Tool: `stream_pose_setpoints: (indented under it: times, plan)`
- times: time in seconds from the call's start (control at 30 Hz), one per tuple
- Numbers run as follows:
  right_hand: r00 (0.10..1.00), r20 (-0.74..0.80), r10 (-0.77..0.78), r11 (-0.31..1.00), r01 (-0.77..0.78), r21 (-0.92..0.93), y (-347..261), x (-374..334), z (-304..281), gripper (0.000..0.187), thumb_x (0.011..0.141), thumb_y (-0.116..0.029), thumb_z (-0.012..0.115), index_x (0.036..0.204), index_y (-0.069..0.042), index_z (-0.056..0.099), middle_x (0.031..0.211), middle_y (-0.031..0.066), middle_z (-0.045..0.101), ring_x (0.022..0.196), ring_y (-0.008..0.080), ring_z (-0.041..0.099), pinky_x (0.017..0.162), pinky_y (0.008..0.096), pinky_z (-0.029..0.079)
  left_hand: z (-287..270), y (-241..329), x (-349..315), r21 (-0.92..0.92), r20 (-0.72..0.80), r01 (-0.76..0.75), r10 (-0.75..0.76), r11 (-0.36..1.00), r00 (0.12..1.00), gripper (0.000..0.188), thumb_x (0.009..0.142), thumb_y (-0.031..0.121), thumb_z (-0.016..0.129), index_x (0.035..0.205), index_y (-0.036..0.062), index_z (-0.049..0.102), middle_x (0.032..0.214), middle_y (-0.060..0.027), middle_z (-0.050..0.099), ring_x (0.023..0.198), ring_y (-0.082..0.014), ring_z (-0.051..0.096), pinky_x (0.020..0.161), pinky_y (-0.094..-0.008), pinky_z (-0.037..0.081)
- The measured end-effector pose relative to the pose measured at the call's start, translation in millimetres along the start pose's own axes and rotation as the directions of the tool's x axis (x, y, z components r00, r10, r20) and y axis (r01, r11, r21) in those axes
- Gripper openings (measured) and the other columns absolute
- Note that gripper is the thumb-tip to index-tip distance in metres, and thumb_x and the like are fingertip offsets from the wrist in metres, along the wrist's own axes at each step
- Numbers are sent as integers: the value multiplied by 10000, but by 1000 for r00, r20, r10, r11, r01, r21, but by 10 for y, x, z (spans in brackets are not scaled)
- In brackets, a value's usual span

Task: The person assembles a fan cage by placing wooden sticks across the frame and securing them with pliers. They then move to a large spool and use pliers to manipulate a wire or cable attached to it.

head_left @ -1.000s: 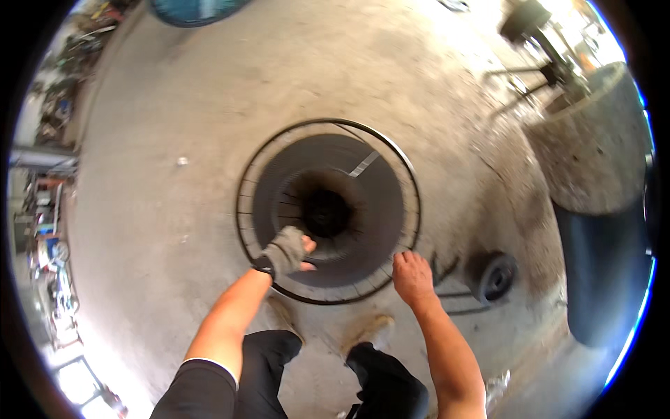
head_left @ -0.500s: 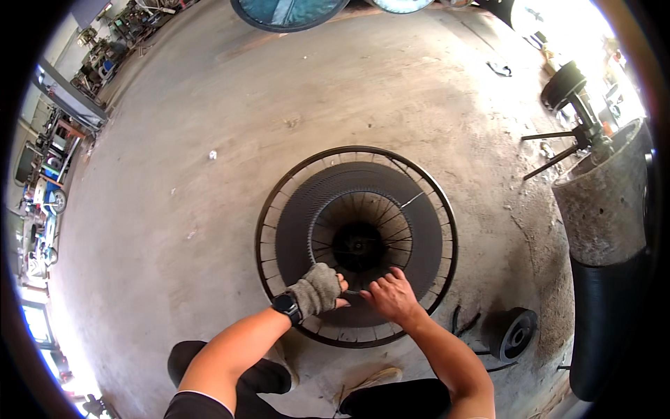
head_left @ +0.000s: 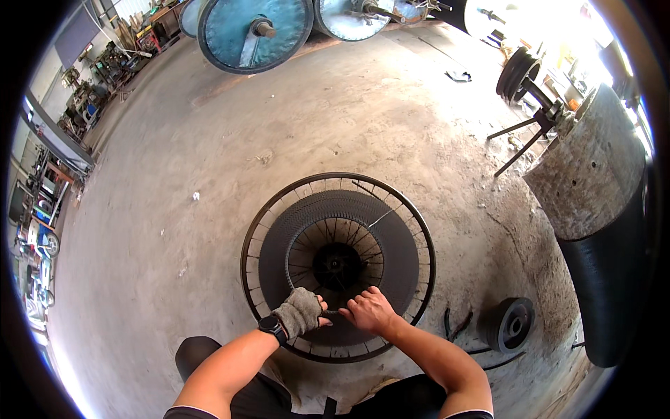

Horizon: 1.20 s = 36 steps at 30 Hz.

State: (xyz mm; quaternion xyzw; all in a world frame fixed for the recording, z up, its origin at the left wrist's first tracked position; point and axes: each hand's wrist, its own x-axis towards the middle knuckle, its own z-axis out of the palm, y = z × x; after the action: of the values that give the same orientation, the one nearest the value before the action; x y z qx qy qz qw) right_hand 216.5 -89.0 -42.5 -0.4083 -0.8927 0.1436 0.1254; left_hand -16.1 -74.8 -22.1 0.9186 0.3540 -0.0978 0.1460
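Observation:
A large spoked reel lies flat on the floor in front of me, with a thick dark grey coil of tightly wound strip resting on it. Wire spokes run to a black hub in its middle. At the coil's near inner edge, my left hand, in a grey fingerless glove, closes on a narrow dark strip. My bare right hand pinches the same strip just to the right. A short span shows between the hands; their fingers hide the rest. A thin light wire crosses the coil's far right side.
A black grooved wheel and dark bent strips lie right of the reel. Further right stands a grey drum beside a metal stand. Big blue round discs stand at the back. Machinery lines the left wall.
The whole view has shifted, showing more of the blue discs and placing the reel lower and further left. Both hands stay at the coil's near inner edge, thumbs still close together.

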Motion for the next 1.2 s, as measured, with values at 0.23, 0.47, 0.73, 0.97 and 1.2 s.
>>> stream_pose_setpoints:
  times: [0.23, 0.47, 0.73, 0.97, 1.2]
  plan:
    - [996, 82, 22, 999, -20, -27, 82, 83, -49, 365, 938, -402, 567, 727, -114, 644, 712, 66, 647, 772, 242, 633, 823, 389, 416, 25, -37, 89, 0, -17, 28, -28, 1000, 999, 484, 764, 577, 694, 862, 104, 661, 864, -101, 655, 868, -281, 657, 760, -429, 479]
    - [912, -312, 266, 961, -225, 163, 365, -295, -473, 233, 871, -191, 674, 1041, -34, 648, 1078, 134, 646, 1077, 323, 589, 1000, 444, 432, -422, -263, 21, -760, -386, -46, -392, 649, 835, 343, 939, 331, 663, 1117, 39, 644, 1053, -125, 664, 1044, -254, 629, 898, -363, 498]
    - [437, -258, 862, 484, -860, 163, 727, -2596, 146, 161, 904, -154, 610, 1026, -52, 634, 960, 177, 626, 929, 384, 612, 793, 466, 501, -1204, -39, -406, -611, -467, 57, -418, 790, 780, 215, 918, 181, 636, 1052, 13, 633, 991, -158, 662, 962, -313, 637, 872, -403, 506]
    - [-131, -177, 975, -99, -979, 180, 80, -3712, 785, 343, 887, -272, 645, 1142, -53, 576, 1089, 198, 604, 1049, 387, 587, 880, 484, 479, -1106, 634, -295, -269, -66, -87, 72, 959, 995, 312, 737, 254, 766, 951, 44, 681, 942, -129, 674, 903, -340, 616, 824, -446, 482]
    - [-400, -245, 883, -339, -906, 255, 494, -3818, 940, 429, 905, -402, 643, 998, 15, 603, 815, 193, 654, 788, 372, 653, 697, 476, 516, -1041, 825, -201, -151, 19, -101, 105, 983, 994, 300, 741, 300, 762, 891, 62, 659, 884, -111, 630, 859, -320, 600, 799, -435, 466]
